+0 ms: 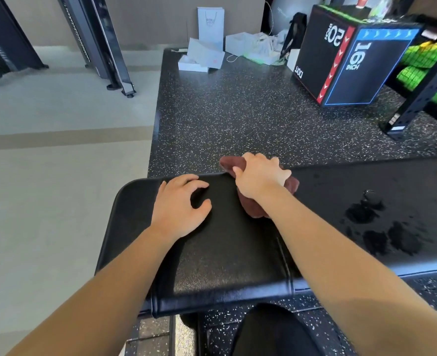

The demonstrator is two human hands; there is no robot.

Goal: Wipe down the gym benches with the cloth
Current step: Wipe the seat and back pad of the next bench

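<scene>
A black padded gym bench (225,253) runs from the lower left off the right edge. Its right part carries dark wet patches (381,227). My right hand (259,177) grips a bunched maroon cloth (253,206) at the bench's far edge, and part of the cloth sticks out beyond my knuckles. My left hand (180,209) rests on the pad at the bench's left end, fingers loosely curved and holding nothing.
Black speckled rubber flooring (238,111) lies beyond the bench. A black plyo box (345,60) stands at the back right beside a rack with green items (428,73). White boxes and papers (212,52) sit at the mat's far edge. Machine frames (101,47) stand at the back left.
</scene>
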